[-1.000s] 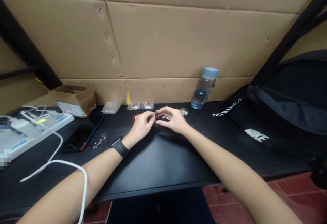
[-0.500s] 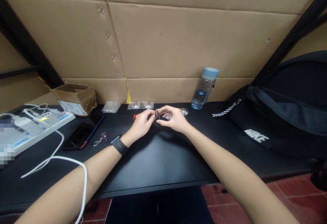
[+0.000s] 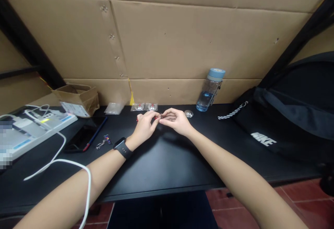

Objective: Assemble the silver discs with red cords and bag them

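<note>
Above the black tabletop, the fingertips of my left hand [image 3: 145,124] and my right hand [image 3: 178,121] meet in a pinch. Between them is a small thin disc [image 3: 160,116], dark reddish in the earlier view and now turned nearly edge-on. Its exact kind is too small to make out. Something red [image 3: 137,119] peeks out behind my left hand, mostly hidden. Just beyond my right hand lies a clear shiny round piece [image 3: 189,113]. Two small clear packets with red-centred round pieces, a left packet [image 3: 137,107] and a right packet [image 3: 151,107], lie behind my left hand.
A water bottle [image 3: 210,89] stands against the cardboard wall [image 3: 182,41]. On the right sits a black bag [image 3: 261,124]. Leftward are a cardboard box [image 3: 78,100], clear bags [image 3: 114,108], a phone [image 3: 85,135], a keychain [image 3: 103,142], a power strip [image 3: 36,128] and a white cable [image 3: 88,187].
The small disc has turned from showing its dark face to nearly edge-on. My right fingers have closed in against it, and the view has shifted slightly.
</note>
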Motion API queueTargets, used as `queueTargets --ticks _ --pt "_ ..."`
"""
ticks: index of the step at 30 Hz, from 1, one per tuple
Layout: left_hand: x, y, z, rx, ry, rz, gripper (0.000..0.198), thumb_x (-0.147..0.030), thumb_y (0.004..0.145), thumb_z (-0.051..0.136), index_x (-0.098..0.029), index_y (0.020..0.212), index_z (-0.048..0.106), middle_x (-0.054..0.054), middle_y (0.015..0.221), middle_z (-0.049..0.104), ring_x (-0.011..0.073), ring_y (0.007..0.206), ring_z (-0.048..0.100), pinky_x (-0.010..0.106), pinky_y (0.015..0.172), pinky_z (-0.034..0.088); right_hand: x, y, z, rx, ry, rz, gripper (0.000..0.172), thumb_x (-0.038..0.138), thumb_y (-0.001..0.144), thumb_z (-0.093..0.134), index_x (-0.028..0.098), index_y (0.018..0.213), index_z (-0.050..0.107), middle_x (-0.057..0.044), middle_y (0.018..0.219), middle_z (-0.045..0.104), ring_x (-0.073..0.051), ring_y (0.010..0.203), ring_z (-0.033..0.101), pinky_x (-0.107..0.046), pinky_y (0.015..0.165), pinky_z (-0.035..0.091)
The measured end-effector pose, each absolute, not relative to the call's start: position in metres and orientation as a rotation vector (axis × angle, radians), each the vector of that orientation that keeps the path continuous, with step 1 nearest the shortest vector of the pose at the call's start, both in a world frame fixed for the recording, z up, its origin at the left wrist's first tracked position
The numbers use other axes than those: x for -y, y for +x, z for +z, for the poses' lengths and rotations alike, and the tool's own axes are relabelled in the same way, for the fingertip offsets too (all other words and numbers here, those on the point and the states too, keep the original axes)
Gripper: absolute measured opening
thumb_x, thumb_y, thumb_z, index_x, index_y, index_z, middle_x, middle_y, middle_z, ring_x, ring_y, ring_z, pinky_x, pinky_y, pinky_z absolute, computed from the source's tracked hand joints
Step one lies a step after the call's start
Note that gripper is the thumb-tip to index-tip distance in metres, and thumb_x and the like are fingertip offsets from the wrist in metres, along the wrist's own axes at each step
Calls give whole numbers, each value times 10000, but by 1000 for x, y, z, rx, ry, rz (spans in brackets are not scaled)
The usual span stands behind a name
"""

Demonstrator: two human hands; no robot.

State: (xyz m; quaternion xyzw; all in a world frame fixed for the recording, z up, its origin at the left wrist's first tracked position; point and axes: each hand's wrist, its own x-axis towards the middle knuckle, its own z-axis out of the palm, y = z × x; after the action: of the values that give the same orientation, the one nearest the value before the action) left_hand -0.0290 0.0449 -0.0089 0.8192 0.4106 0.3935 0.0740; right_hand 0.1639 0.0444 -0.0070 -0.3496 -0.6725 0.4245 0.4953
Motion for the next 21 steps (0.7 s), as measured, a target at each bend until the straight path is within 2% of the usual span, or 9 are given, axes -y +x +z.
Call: queueTargets --ticks 5,11,16,21 --pt "-40 -27 -7 -1247 2592 1175 134 -245 994 506 -208 949 628 20 955 696 184 892 620 353 779 285 -46 162 -6 1554 -865 1184 390 500 737 820 160 803 640 -58 767 743 -190 738 743 -266 652 581" --pt "-37 -24 -4 -1236 2640 1180 161 -260 1006 498 -214 915 623 8 938 697 183 895 614 367 799 264 -45 163 -4 1467 -913 1484 455 610 878 646 156 858 614 -92 773 753 -218 738 774 -237 592 569" --pt "-38 -24 -4 -1286 2603 1165 155 -273 999 504 -224 938 638 25 980 712 205 932 617 376 825 271 -45 170 0 1505 -883 1540 415 565 900 646 151 871 630 -107 841 765 -207 771 771 -258 653 582" --pt "-39 -25 -4 -1293 2575 1159 165 -284 996 501 -219 929 637 36 1002 713 210 940 619 373 836 278 -48 176 1 1699 -906 1371 371 507 871 701 140 919 673 -96 894 761 -176 768 737 -275 690 568"
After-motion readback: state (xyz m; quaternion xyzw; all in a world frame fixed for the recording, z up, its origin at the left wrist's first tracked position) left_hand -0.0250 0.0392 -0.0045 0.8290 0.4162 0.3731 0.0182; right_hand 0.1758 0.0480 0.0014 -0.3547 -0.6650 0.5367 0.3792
